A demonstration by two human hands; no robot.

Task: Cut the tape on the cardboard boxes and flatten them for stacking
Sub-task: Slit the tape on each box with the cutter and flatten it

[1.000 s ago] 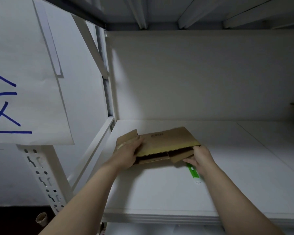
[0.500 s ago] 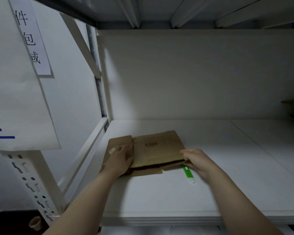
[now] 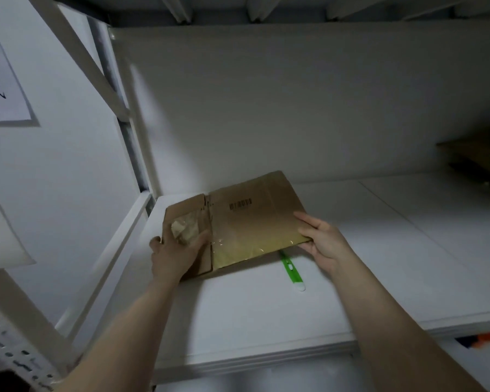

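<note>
A flattened cardboard box (image 3: 252, 222) is seen at the left end of a white shelf (image 3: 266, 321). Its taped left flap is pressed down by the left hand (image 3: 173, 256), the fingers laid fairly straight. Its near right corner is pinched by the right hand (image 3: 323, 241). A green cutter (image 3: 291, 269) is left on the shelf, one end hidden beneath the box's near edge.

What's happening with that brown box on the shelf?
A person is flattening a cardboard box on a white shelf. The left hand presses on its taped left flap, and the right hand pinches its right edge. The box lies nearly flat. A green cutter rests on the shelf by its near edge, untouched.
</note>
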